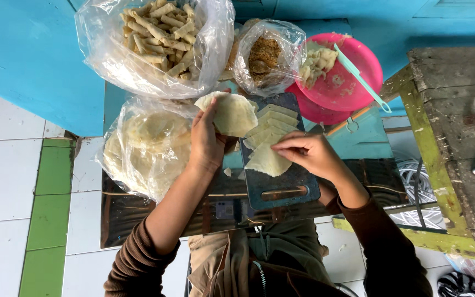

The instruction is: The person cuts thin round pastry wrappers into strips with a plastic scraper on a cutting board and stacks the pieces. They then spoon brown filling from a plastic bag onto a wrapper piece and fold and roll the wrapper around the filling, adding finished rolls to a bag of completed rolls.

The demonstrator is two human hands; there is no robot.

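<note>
My left hand (205,140) holds up a thin, pale round wrapper sheet (232,114) above the left side of a dark cutting board (281,184). My right hand (308,155) pinches the edge of a cut triangular wrapper piece (268,160) lying on the board. Several more cut wrapper pieces (273,124) are fanned out in a row at the board's far end.
A clear bag of round wrappers (147,146) lies left of the board. Behind it are a big bag of rolled fried snacks (158,33), a smaller bag of brown filling (265,55), and pink bowls (353,82) with paste and a green spoon (361,77). A worn wooden table (452,110) stands right.
</note>
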